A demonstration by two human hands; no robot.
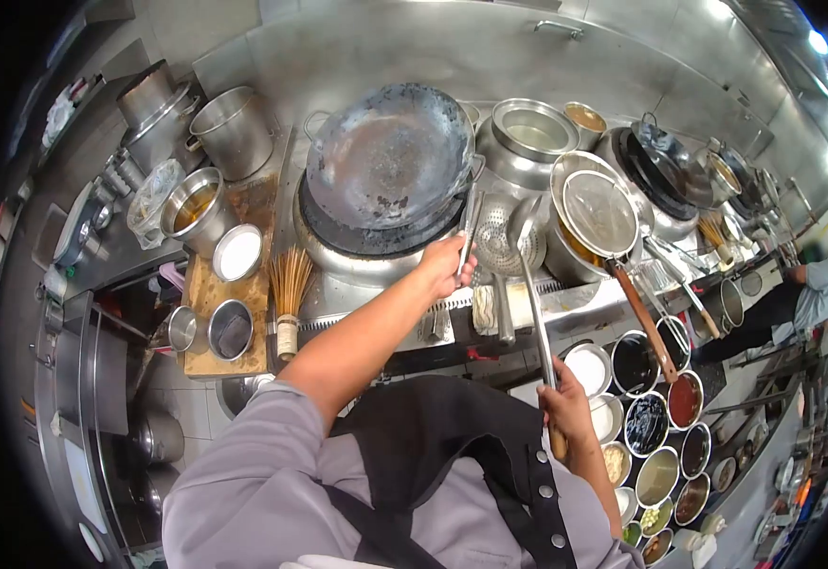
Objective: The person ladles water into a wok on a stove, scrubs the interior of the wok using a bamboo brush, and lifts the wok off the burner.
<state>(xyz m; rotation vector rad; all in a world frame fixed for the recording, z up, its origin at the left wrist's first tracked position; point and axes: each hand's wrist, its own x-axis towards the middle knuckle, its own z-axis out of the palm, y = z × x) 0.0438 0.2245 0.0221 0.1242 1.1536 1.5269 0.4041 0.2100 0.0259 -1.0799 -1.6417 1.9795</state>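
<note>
My left hand [447, 266] is closed around a narrow metal tool [472, 226] that reaches up to the right rim of a large, worn wok [390, 156]. The wok sits tilted on the black burner ring [319, 204]. In my right hand [568, 406], near the front of my apron, is the wooden-ended handle of a long metal ladle [538, 313]. Its bowl points away from me, beside a perforated skimmer [499, 242]. How the tool meets the wok's handle is hard to make out.
A bamboo brush [290, 284] stands on a wooden board [200, 332] with metal pots. Mesh strainers [600, 213] rest over a pot at the right. Several sauce containers [646, 424] stand at the lower right. Another person [821, 289] is at the far right.
</note>
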